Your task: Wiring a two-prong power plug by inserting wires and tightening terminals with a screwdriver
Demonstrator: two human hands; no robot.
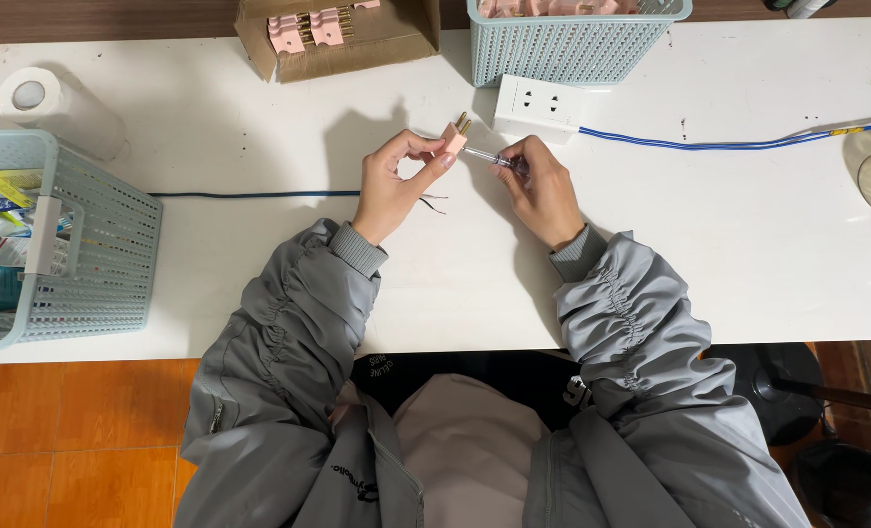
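A small pink plug (453, 138) with brass prongs sits above the middle of the white table (260, 274), pinched between the thumb and fingertips of the left hand (393, 186). The prongs point up and away from the person. Two thin dark wires (434, 201) trail out below that hand and lie on the tabletop. The right hand (541, 188) is closed around a slim screwdriver (487, 157) with a clear handle, and its tip meets the side of the plug. Both wrists rest on the table, in grey jacket sleeves.

Just beyond the hands lies a white socket block (539, 105), with a blue cable (729, 143) running off to the right edge. A darker cable (250, 194) runs left from under the left hand. At the far edge stands a pale blue basket (572, 44) and, beside it, a cardboard box (333, 39) holding more pink plugs. To the left stands another pale blue basket (103, 244) with packets inside, and a roll of paper (49, 103) lies behind it.
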